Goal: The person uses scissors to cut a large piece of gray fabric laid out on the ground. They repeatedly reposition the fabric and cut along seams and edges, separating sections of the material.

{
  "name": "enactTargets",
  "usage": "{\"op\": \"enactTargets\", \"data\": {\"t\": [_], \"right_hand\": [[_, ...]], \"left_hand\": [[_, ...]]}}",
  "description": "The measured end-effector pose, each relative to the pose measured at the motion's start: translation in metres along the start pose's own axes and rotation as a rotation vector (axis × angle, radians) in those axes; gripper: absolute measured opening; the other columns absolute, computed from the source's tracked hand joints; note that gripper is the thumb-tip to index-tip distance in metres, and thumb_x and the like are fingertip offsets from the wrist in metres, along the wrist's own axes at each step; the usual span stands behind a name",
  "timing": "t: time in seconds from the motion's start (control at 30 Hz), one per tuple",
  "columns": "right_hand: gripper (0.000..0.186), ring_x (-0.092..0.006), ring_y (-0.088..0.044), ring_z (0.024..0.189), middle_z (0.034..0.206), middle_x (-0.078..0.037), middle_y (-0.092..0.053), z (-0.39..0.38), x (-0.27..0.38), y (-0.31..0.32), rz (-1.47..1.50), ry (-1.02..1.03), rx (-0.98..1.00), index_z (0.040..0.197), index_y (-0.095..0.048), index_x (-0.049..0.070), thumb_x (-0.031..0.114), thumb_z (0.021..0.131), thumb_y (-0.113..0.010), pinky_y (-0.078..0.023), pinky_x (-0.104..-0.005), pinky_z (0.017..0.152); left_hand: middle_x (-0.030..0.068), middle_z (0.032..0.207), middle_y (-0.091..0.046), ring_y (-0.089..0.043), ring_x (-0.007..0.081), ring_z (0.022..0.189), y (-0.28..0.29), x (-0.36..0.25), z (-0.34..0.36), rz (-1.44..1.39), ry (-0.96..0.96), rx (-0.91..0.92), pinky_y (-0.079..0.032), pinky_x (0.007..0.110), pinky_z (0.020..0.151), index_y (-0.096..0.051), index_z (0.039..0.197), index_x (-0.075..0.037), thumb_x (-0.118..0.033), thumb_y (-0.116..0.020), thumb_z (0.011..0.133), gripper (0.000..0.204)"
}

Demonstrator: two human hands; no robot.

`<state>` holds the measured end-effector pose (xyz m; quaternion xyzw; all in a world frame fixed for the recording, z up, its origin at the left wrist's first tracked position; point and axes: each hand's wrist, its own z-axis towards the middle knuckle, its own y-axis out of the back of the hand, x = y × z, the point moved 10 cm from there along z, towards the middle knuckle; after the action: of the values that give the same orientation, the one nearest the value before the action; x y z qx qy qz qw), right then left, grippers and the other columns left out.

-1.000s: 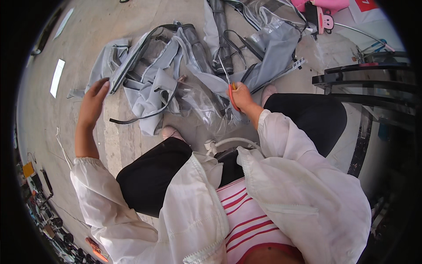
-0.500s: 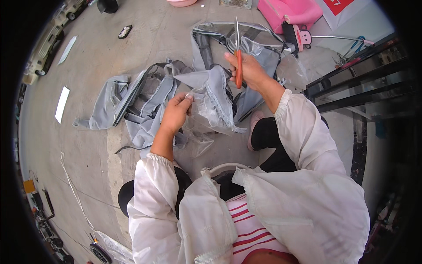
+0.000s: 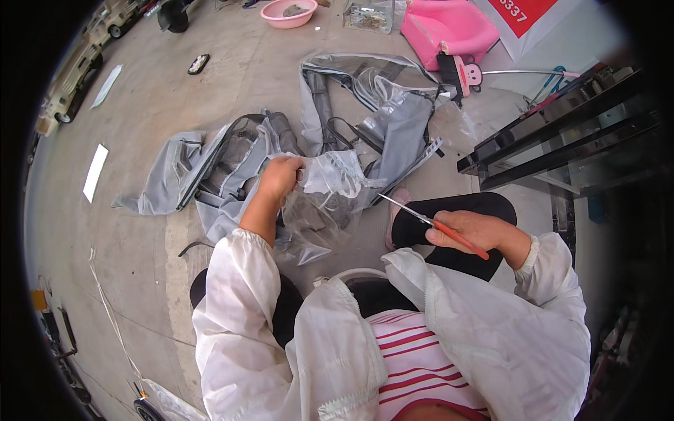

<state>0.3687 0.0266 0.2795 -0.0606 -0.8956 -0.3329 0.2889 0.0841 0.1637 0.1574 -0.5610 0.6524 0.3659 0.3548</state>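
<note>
The clear plastic sheet (image 3: 330, 184) is held bunched in the left hand (image 3: 279, 177), whose fingers (image 3: 295, 170) are closed tight on its upper edge; the rest of the sheet hangs down toward the concrete floor (image 3: 140, 266) and drapes over the grey cover (image 3: 232, 165) spread there. The scissors (image 3: 432, 224) are gripped in the right hand (image 3: 472, 231), the fingers wrapped fully round the orange handles, so the handle loops are covered. The blades point up and to the left, toward the sheet, and the long axis of the scissors runs on a slant from the right hand to the plastic. The blade tips lie just right of the sheet's crumpled edge, near it but apart from it. The left hand is on the sheet itself; the right hand is well to the right, above the knee in dark trousers. Whether the blades are parted or closed cannot be told, as they appear as one thin line. The sheet's true outline is hard to follow, since it is transparent and folded over grey fabric. A second grey cover (image 3: 393, 119) with clear panels lies farther off, in front of a pink plastic seat (image 3: 449, 28). The lower part of the sheet is partly hidden behind the white sleeve (image 3: 232, 295).
</note>
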Motion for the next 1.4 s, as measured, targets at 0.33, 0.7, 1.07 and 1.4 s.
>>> {"op": "enactTargets", "data": {"t": [0.33, 0.7, 1.07, 1.4], "right_hand": [[0.062, -0.0362, -0.048, 0.061, 0.064, -0.021, -0.051, 0.037, 0.021, -0.001, -0.077, 0.141, -0.204, 0.071, -0.054, -0.004, 0.053, 0.093, -0.041, -0.041, -0.0415, 0.062], [0.05, -0.01, -0.04, 0.041, 0.05, 0.002, -0.037, 0.031, 0.02, -0.053, 0.486, -0.072, 0.033, 0.071, -0.044, 0.008, 0.052, 0.095, -0.036, -0.039, -0.0263, 0.038], [0.056, -0.0134, -0.038, 0.033, 0.048, -0.002, -0.037, 0.059, 0.026, -0.07, 0.692, 0.026, 0.018, 0.074, -0.041, 0.008, 0.058, 0.093, -0.03, -0.035, -0.0266, 0.033], [0.061, -0.0132, -0.035, 0.034, 0.048, -0.001, -0.036, 0.075, 0.013, -0.113, 0.985, -0.156, 0.138, 0.072, -0.041, 0.009, 0.068, 0.088, -0.031, -0.033, -0.0261, 0.032]], "left_hand": [[0.0038, 0.06, -0.053, -0.045, 0.0128, 0.048, -0.023, 0.009, -0.004, -0.027, -0.033, 0.004, -0.034, 0.027, 0.046, -0.06, 0.079, 0.0, -0.018, -0.051, 0.085, 0.021], [0.0112, 0.063, -0.06, -0.056, 0.0214, 0.052, -0.027, 0.058, 0.029, 0.245, -0.161, -0.078, -0.043, 0.035, 0.05, -0.065, 0.079, 0.003, -0.019, -0.055, 0.075, 0.024], [0.017, 0.067, -0.063, -0.063, 0.0276, 0.059, -0.017, 0.042, 0.02, 0.283, -0.169, -0.102, -0.048, 0.037, 0.059, -0.067, 0.079, 0.003, -0.022, -0.055, 0.073, 0.028], [0.0158, 0.075, -0.067, -0.065, 0.032, 0.068, -0.03, 0.037, 0.004, 0.589, -0.389, -0.058, -0.05, 0.038, 0.063, -0.069, 0.08, 0.0, -0.017, -0.058, 0.071, 0.022]]}}
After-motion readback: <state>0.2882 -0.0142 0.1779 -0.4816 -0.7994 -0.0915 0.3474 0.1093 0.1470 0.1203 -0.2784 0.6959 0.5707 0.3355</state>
